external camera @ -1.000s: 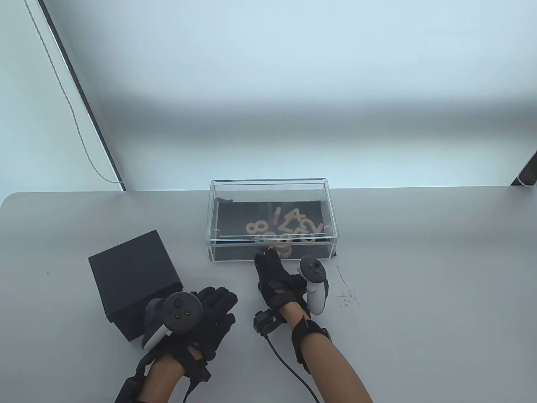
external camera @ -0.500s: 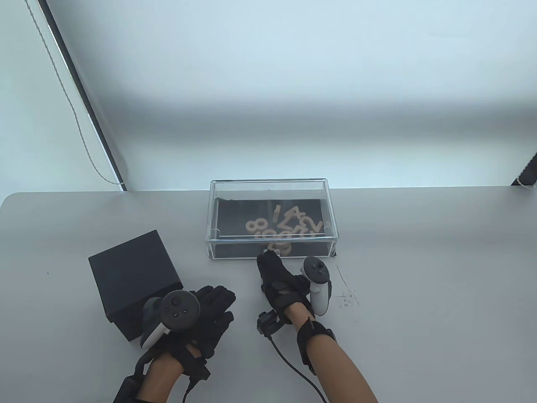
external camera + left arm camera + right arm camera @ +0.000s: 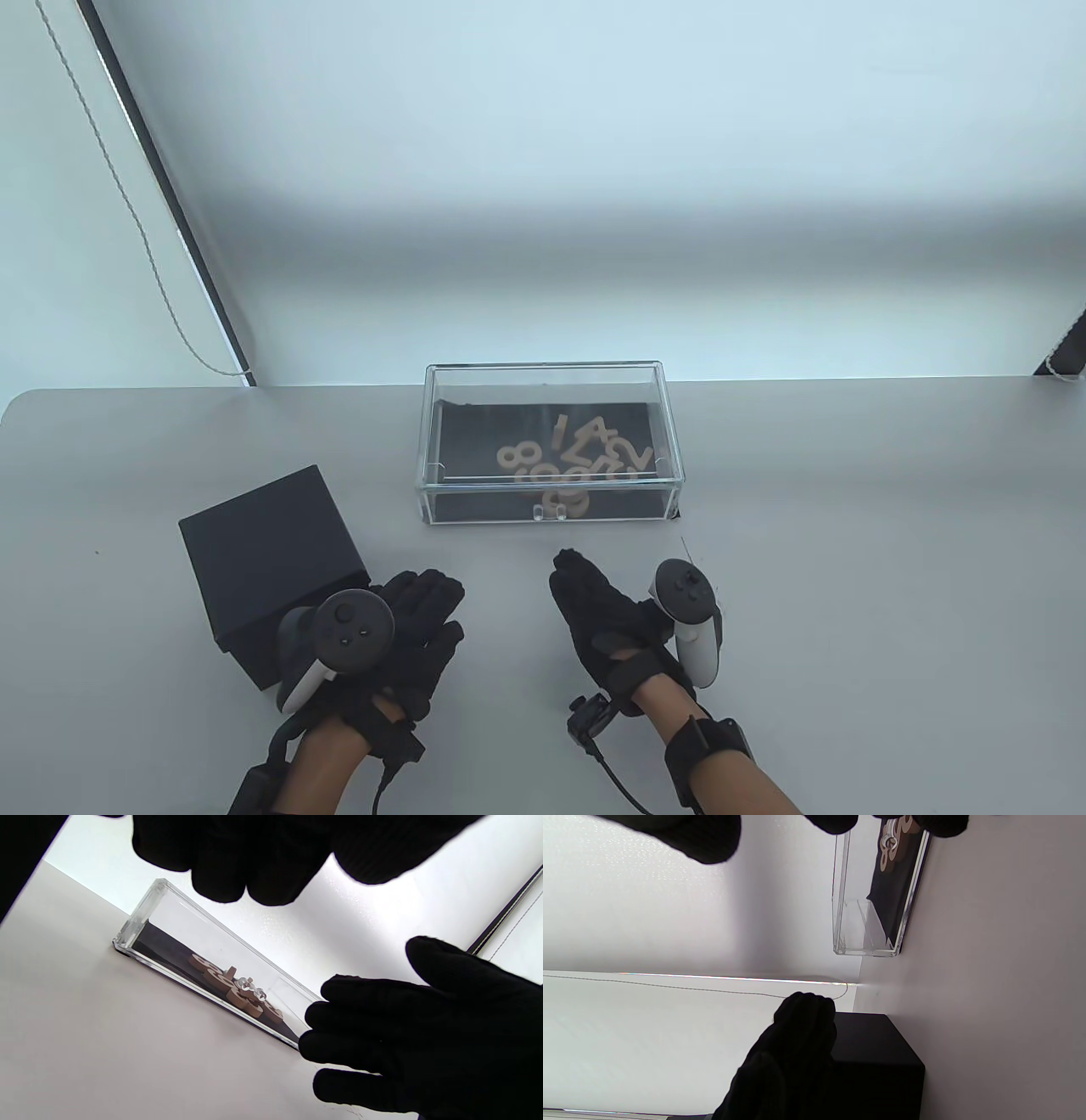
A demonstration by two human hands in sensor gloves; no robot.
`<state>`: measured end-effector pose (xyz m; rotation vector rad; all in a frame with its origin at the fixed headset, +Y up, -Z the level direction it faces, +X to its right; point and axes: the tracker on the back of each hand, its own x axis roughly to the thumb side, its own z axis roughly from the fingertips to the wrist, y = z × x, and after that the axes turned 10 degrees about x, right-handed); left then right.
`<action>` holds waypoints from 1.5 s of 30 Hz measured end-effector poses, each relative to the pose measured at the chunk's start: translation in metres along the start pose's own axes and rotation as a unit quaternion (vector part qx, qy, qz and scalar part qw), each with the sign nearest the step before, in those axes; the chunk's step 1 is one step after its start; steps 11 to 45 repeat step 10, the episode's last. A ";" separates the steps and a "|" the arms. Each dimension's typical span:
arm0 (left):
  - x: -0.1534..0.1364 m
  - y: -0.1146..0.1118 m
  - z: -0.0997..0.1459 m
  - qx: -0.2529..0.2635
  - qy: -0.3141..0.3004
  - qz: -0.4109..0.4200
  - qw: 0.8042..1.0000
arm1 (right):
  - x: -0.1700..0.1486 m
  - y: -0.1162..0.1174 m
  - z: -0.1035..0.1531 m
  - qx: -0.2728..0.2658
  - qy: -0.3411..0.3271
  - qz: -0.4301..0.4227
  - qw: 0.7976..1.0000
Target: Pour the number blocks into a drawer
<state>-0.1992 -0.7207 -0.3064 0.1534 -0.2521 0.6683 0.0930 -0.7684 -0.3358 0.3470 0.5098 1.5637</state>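
With the number blocks (image 3: 570,465) already lying inside the clear drawer (image 3: 548,441), the task appears close to complete, and any remaining move turns on how the drawer front lies relative to the two hands. The drawer sits on the table (image 3: 848,594) with its long axis running left to right across the table view, its front face and small clear knob (image 3: 550,511) turned toward the person. The blocks are heaped toward the right and front of the drawer's dark floor, just behind the knob. The right hand (image 3: 612,624) is the nearer of the two: it lies palm down directly in front of the knob, fingertips pointing at the drawer but apart from it, with bare table between. Its fingers are extended and loosely together, holding nothing. The left hand (image 3: 417,632) rests further left and further from the drawer, just beside a black box (image 3: 267,556), fingers spread flat and holding nothing. In the left wrist view the drawer (image 3: 212,967) appears as a tilted strip beyond both sets of fingertips, confirming that neither hand touches it. Whether the drawer is fully seated in its clear casing cannot be told with certainty, though the front appears flush. Should a final push be required, the right hand would reach straight forward.
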 end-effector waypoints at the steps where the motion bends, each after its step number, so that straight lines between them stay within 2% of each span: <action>1: 0.000 0.000 0.000 0.000 0.000 -0.001 1.000 | 0.001 -0.001 0.004 0.000 -0.002 0.003 1.000; 10: -0.001 -0.004 0.001 -0.007 0.002 -0.013 1.000 | 0.000 -0.008 0.044 -0.005 -0.016 0.044 0.999; 45: -0.001 -0.004 0.001 -0.007 0.002 -0.013 1.000 | 0.000 -0.008 0.044 -0.005 -0.016 0.044 0.999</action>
